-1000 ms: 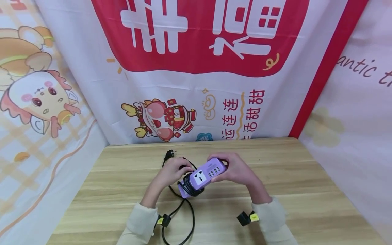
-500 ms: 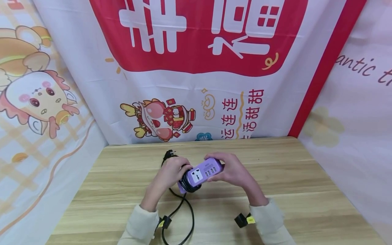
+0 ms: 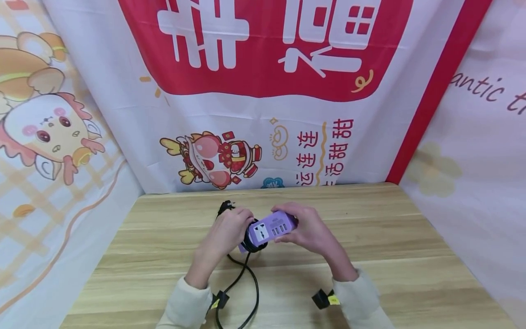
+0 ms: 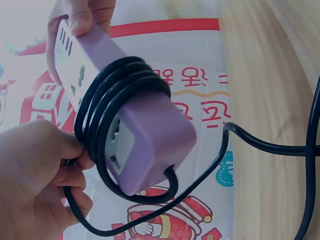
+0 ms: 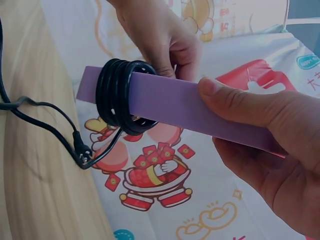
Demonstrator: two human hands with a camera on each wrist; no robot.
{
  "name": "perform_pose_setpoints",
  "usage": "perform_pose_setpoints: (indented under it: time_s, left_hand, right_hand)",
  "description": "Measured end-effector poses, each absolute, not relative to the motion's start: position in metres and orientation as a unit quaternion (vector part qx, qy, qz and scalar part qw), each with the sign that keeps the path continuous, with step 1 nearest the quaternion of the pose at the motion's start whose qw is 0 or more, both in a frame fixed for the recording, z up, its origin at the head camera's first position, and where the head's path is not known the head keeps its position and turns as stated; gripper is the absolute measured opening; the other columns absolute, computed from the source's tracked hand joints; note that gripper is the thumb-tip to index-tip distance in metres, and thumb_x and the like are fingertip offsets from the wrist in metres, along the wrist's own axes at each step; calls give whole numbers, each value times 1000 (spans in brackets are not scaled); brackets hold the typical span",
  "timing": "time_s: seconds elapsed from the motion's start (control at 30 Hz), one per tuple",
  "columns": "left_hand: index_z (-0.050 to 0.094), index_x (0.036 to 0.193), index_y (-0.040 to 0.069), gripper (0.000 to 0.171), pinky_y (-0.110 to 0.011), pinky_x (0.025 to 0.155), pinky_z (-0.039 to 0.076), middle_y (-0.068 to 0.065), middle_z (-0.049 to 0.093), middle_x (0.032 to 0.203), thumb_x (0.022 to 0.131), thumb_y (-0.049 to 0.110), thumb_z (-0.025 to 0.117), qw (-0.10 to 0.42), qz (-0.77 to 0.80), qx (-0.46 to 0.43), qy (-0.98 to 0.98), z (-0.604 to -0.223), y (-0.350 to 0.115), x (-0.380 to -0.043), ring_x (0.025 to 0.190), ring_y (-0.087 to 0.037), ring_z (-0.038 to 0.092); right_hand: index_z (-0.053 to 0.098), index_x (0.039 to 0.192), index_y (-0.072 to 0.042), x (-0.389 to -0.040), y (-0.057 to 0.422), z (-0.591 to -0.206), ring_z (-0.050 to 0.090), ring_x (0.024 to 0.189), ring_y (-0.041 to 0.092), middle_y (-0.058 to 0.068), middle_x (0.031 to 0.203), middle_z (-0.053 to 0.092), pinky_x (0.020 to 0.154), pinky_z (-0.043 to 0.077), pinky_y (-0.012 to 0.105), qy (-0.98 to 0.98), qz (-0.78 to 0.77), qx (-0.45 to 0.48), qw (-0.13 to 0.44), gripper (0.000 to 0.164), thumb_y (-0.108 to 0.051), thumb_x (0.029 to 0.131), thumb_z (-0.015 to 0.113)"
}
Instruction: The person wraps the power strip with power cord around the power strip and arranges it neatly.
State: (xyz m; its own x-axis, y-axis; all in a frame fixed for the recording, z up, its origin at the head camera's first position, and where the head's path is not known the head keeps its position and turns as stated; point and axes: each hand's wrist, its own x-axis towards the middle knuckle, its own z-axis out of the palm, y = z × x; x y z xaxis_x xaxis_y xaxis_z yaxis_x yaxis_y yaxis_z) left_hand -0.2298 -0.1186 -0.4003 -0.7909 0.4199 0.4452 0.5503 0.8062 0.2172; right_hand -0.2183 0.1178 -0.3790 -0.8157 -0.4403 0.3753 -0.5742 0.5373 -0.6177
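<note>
With right hand (image 3: 305,228), gripping USB-port end of purple power strip (image 3: 273,227); closed only to the strip's width, with thumb along near edge and fingers along far edge. With left hand (image 3: 231,230), curled nearly closed, pinching black cord (image 5: 112,95) right beside its coils round the strip's other end.

Held raised over wooden table (image 3: 370,237), around mid-width, apart from the surface. Bounded at far edge and both sides by printed cloth (image 3: 263,107); wide stretches of wood out to left and right of both hands, less toward far edge. Just beyond left hand, near far edge: black plug (image 3: 225,208). On near side: loose loop of same cord.

Long axis in head view: slanting, from coiled end at lower left to USB end at upper right. Socket face turned toward head camera.
</note>
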Motion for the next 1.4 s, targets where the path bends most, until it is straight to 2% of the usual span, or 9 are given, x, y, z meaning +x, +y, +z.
perform_pose_setpoints:
  time_s: [0.37,0.6,0.77,0.9,1.13,1.23,1.33,1.4]
  left_hand:
    - [73,97,6,11,-31,69,58,-6,72,92,95,16,68,234,-176,-209,-933,-401,-114,-228,75,-16,65]
    - [72,97,5,13,-35,68,59,-10,73,94,95,17,68,252,-196,-183,-930,-399,-114,-229,79,-21,69]
    - [72,99,3,10,-38,72,60,-12,74,96,95,11,68,261,-237,-193,-916,-396,-114,-228,83,-23,71]
    - [70,102,1,11,-36,73,60,-13,74,99,95,8,66,248,-258,-203,-911,-395,-113,-227,86,-24,72]
    - [68,103,1,13,-30,64,58,-12,74,92,94,10,68,226,-248,-194,-922,-397,-114,-229,74,-19,70]
    - [69,101,3,12,-25,58,53,-5,72,83,96,13,66,198,-257,-205,-923,-396,-115,-229,64,-12,62]
    - [69,97,6,13,-22,54,45,2,63,71,99,17,62,162,-272,-234,-919,-395,-114,-229,59,-8,51]
    - [68,94,8,14,-20,54,43,4,60,68,100,16,59,142,-282,-258,-913,-395,-112,-228,58,-5,49]
  right_hand:
    - [66,124,-14,-228,109,-393,66,107,19,4,120,69,91,57,34,-869,385,278,137,62,-15,68,92]
    - [65,124,-10,-226,104,-393,67,107,23,9,121,69,91,58,36,-865,382,270,181,64,-13,66,93]
    - [63,123,-9,-227,104,-395,68,105,26,11,119,68,89,59,37,-870,366,246,222,65,-14,66,93]
    - [63,122,-9,-231,106,-399,68,103,25,11,116,68,86,59,36,-864,370,238,245,65,-14,65,94]
    - [65,118,-4,-240,110,-407,69,100,25,13,112,70,80,60,31,-850,389,226,274,64,-12,62,95]
    - [65,118,-3,-245,116,-410,71,95,26,14,109,72,77,61,33,-847,396,204,289,65,-14,61,95]
    - [66,118,-5,-250,124,-410,72,92,27,15,107,73,74,61,36,-844,414,164,298,66,-19,61,96]
    - [66,119,-6,-253,130,-410,72,92,28,15,109,73,73,61,37,-841,436,133,293,66,-21,62,96]
